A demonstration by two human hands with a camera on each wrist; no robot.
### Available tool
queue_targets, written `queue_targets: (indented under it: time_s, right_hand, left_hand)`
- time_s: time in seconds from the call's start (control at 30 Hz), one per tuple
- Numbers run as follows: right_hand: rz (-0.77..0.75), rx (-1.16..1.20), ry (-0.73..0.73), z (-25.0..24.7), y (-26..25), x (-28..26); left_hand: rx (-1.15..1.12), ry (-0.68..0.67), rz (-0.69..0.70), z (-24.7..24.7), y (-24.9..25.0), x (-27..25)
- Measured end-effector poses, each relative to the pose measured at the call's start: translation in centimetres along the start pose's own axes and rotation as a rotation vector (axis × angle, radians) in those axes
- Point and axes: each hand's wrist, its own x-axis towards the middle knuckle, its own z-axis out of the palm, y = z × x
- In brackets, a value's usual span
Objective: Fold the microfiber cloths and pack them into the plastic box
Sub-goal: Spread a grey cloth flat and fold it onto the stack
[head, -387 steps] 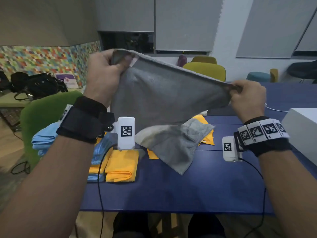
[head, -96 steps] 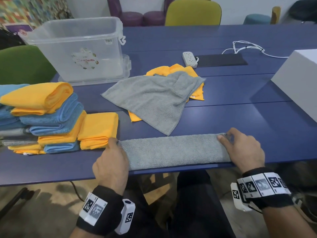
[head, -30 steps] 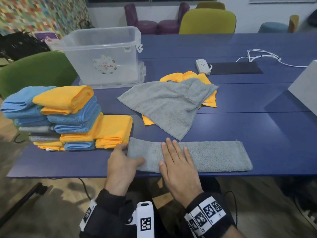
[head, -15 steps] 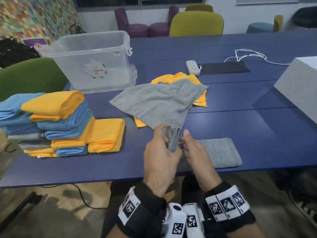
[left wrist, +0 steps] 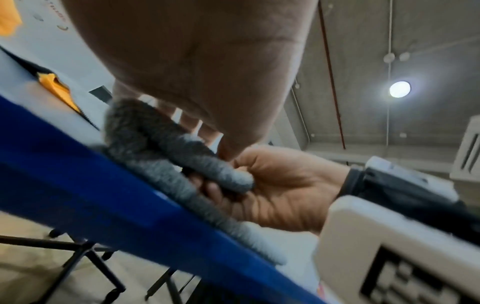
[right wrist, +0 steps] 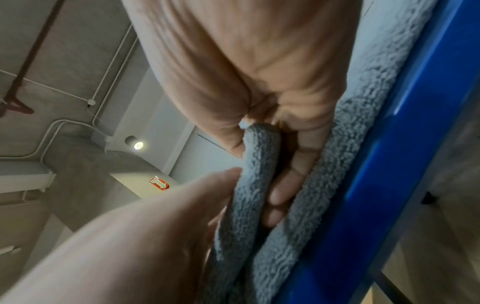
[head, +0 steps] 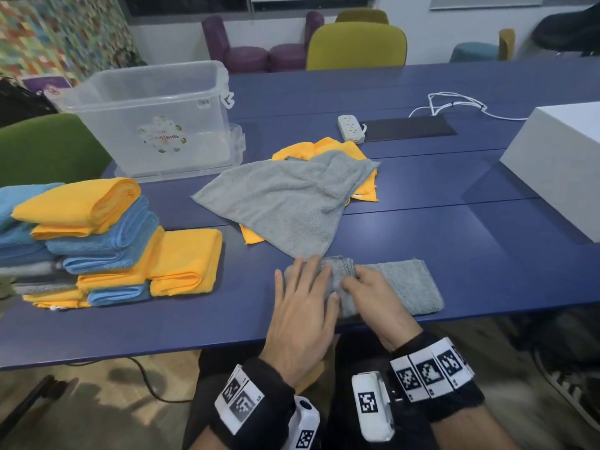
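Note:
A grey cloth (head: 399,282), folded into a strip and doubled over, lies at the table's near edge. My left hand (head: 305,280) lies flat on its left part, fingers straight, pressing the top layer down. My right hand (head: 355,282) pinches that top layer: in the right wrist view the grey cloth (right wrist: 257,164) runs between thumb and fingers, which are tucked between the layers. The clear plastic box (head: 152,118) stands at the far left. An unfolded grey cloth (head: 285,203) lies over a yellow cloth (head: 354,149) mid-table.
A stack of folded blue, yellow and grey cloths (head: 87,235) sits at the left. A white box (head: 558,164) stands at the right. A power strip (head: 350,128), a black mat (head: 409,128) and a white cable (head: 454,103) lie further back. Chairs surround the table.
Both hands held the strip's left end up half a second ago. That end now lies folded over the rest, and my left hand has flattened onto it.

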Motion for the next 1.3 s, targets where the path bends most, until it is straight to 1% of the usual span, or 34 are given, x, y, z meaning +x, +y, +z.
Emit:
queue_targets:
  time_s: [0.03, 0.1, 0.23, 0.3, 0.33, 0.37, 0.43, 0.47, 0.5, 0.53, 0.57, 0.63, 0.83, 0.9, 0.97, 1.07, 1.13, 1.17, 1.23, 1.3]
  right_hand:
    - [0.004, 0.01, 0.007, 0.0, -0.1, -0.1]
    - [0.015, 0.005, 0.039, 0.0, -0.2, -0.2]
    - [0.021, -0.038, 0.064, 0.0, -0.3, -0.5]
    - [-0.036, -0.134, 0.109, -0.4, -0.3, -0.7]
    - [-0.079, -0.221, 0.161, -0.9, -0.3, -0.9]
    - [-0.127, -0.333, 0.246, -1.5, -0.2, -1.2]
    - [-0.172, -0.599, 0.458, -3.3, 0.0, -2.1]
    - [-0.134, -0.72, 0.544, -4.2, 0.3, -2.4]
    - [-0.056, -0.805, 0.594, -5.0, 0.7, -2.6]
    - [0.037, -0.846, 0.611, -5.7, 1.0, -2.8]
    - [0.122, -0.857, 0.608, -6.2, 1.3, -2.9]
    - [0.229, -0.838, 0.582, -7.0, 1.8, -2.8]
    - [0.311, -0.729, 0.462, -8.0, 1.9, -1.9]
    - [0.304, -0.676, 0.416, -8.4, 1.3, -1.9]
    - [0.228, -0.611, 0.405, -8.8, 0.7, -2.0]
    - [0.029, -0.418, 0.403, -8.6, -0.4, -2.3]
    - [-0.119, -0.311, 0.363, -7.6, -1.5, -2.5]
    - [-0.172, -0.279, 0.319, -6.7, -2.0, -2.6]
    - [-0.249, -0.27, 0.215, -4.5, -2.5, -2.6]
    - [-0.324, -0.374, 0.147, -2.3, -2.6, -2.5]
  left_hand:
    - [0.052, -0.046, 0.017, 0.4, -0.2, 0.1]
    - [0.112, -0.089, 0.055, 0.9, -0.4, 0.2]
    - [0.17, -0.091, 0.071, 1.7, -0.6, 0.2]
    - [0.216, -0.094, 0.071, 2.1, -0.8, 0.2]
    - [0.239, -0.099, 0.074, 2.3, -0.9, 0.1]
    - [0.257, -0.104, 0.078, 2.5, -1.0, 0.1]
    - [0.276, -0.107, 0.083, 2.7, -1.1, 0.0]
    - [0.279, -0.109, 0.082, 2.8, -1.1, 0.0]
    - [0.279, -0.111, 0.077, 2.8, -1.0, 0.0]
    - [0.278, -0.11, 0.072, 2.8, -0.9, 0.0]
    - [0.278, -0.111, 0.067, 2.8, -0.8, 0.0]
    - [0.279, -0.114, 0.055, 2.8, -0.7, 0.0]
    - [0.321, -0.118, 0.022, 2.7, -0.2, 0.1]
    - [0.33, -0.116, 0.015, 2.7, -0.1, 0.1]
    - [0.339, -0.102, 0.006, 2.8, 0.0, 0.2]
    - [0.352, -0.101, -0.016, 2.8, 0.2, 0.3]
    - [0.35, -0.103, -0.027, 2.9, 0.2, 0.5]
    - [0.345, -0.102, -0.029, 2.9, 0.2, 0.5]
    - [0.331, -0.107, -0.031, 3.1, 0.1, 0.6]
    - [0.306, -0.123, -0.039, 3.1, 0.0, 0.7]
